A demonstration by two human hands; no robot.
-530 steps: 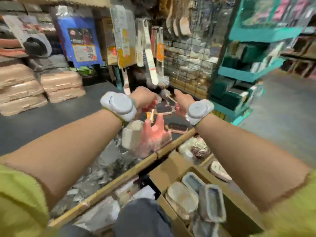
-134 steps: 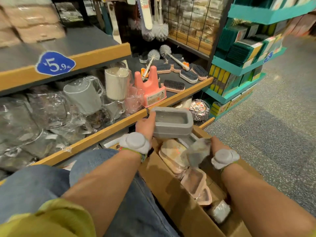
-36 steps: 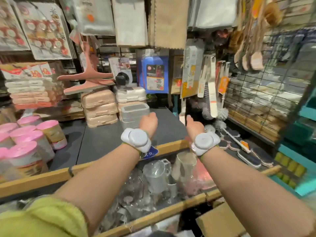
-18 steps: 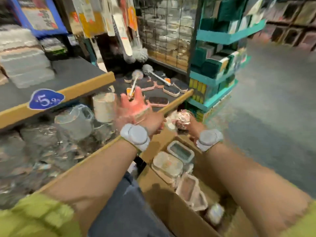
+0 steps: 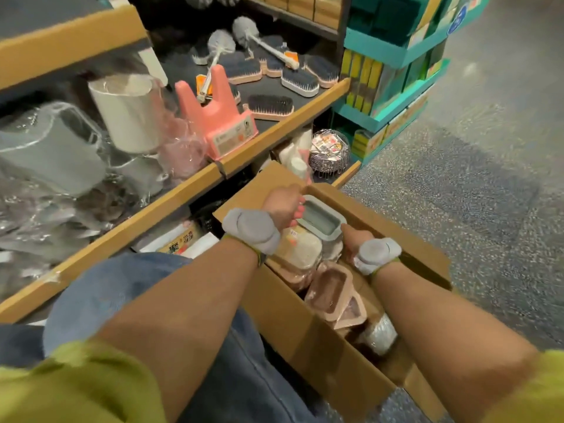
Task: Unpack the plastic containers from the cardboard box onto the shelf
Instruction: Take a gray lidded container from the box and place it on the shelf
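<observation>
We're gripping a grey tub (image 5: 320,220) in the box (image 5: 305,328) with both hands, left (image 5: 282,206) and right (image 5: 351,239); several tubs left inside.

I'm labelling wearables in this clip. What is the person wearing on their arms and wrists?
Both forearms are bare below yellow-green sleeves. The left wrist carries a rounded grey pod on a yellow-green strap; the right wrist carries a matching grey pod. The left hand has pink-painted nails.

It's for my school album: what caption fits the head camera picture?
Both hands, left hand and right hand, grip a grey container in the cardboard box.
</observation>
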